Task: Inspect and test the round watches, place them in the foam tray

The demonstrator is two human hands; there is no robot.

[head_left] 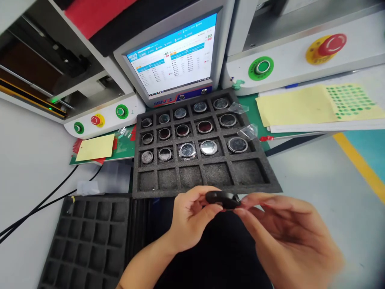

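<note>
My left hand (188, 218) and my right hand (285, 237) both pinch a small dark round part (223, 199) between their fingertips, just in front of a black foam tray (207, 188). The tray's upper three rows hold several round watch-like parts (208, 147), some in clear wrap. Its front row of cells is bare. The part is held edge-on, so its face is hidden.
A second black foam tray (87, 241) with bare cells lies at the lower left. Behind stand a monitor (176, 54), machine panels with green buttons (261, 67) and red stop buttons (331, 45), yellow papers (296, 105), and black cables (39, 206) at left.
</note>
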